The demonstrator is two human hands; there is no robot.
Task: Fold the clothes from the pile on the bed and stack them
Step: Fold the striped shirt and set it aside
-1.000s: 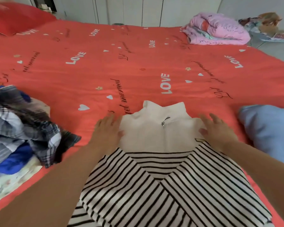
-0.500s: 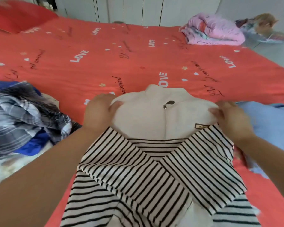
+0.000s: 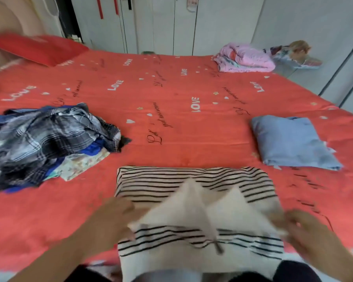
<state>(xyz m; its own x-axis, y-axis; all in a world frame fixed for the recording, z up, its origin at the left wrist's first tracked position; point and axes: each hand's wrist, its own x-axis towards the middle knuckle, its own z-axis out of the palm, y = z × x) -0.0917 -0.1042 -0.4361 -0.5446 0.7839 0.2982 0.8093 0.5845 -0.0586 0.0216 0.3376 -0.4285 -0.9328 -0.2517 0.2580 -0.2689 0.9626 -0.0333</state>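
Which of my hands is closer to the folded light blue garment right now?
Right. Your right hand grips the striped top on the same side as the folded blue garment, nearer you; your left hand grips the top's opposite edge, farther away.

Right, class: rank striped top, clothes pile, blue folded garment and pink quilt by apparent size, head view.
1. striped top
2. clothes pile
3. blue folded garment
4. pink quilt, farthest from camera, so real size unsure
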